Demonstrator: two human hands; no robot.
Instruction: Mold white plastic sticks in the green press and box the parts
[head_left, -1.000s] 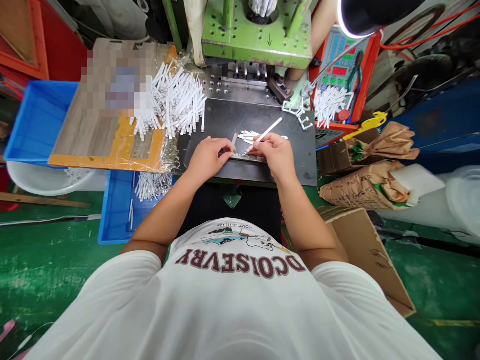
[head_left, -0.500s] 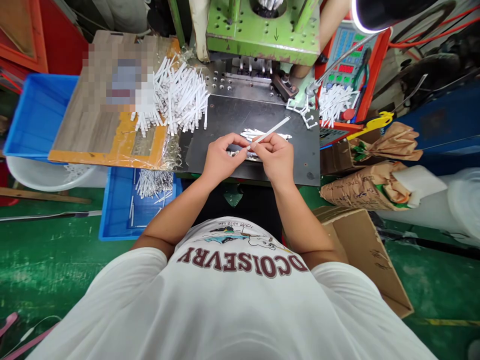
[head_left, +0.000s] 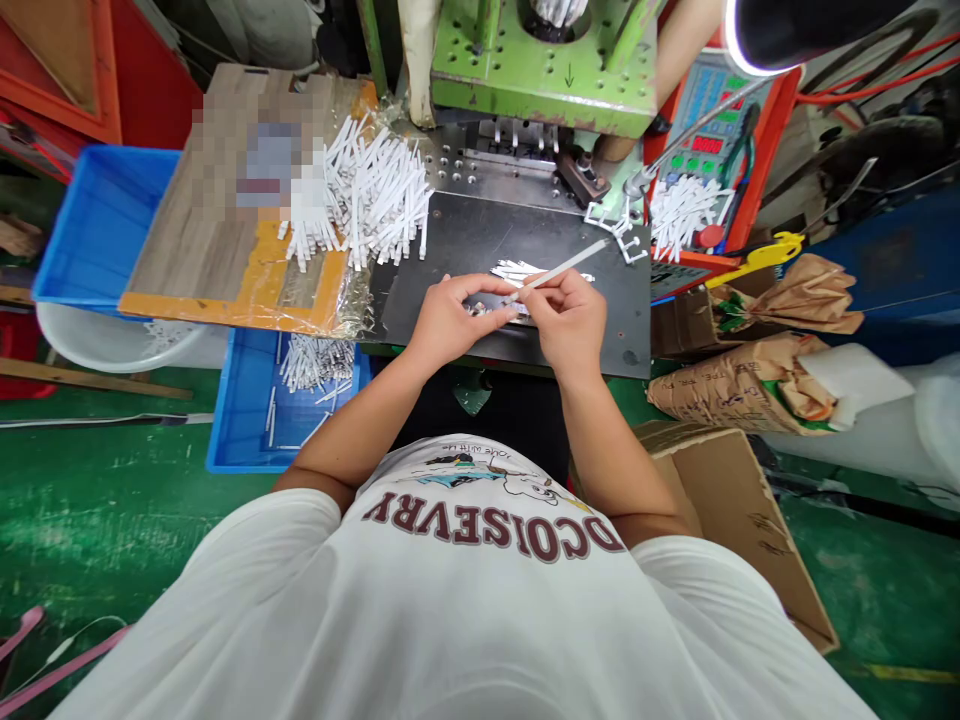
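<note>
In the head view, the right hand [head_left: 568, 322] is almost closed and grips a long white plastic strip [head_left: 562, 268] between its fingers, and the strip points up and to the right. The left hand [head_left: 450, 322] is half closed, with its fingers near the strip's lower end, but I cannot tell if it holds something. Both forearms lean inward, and the hands are close together above a black mat [head_left: 450, 240], near a small pile of white strips [head_left: 517, 272].

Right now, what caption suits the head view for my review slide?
Left hand and right hand meet at a white plastic strip above a black plate.
</note>
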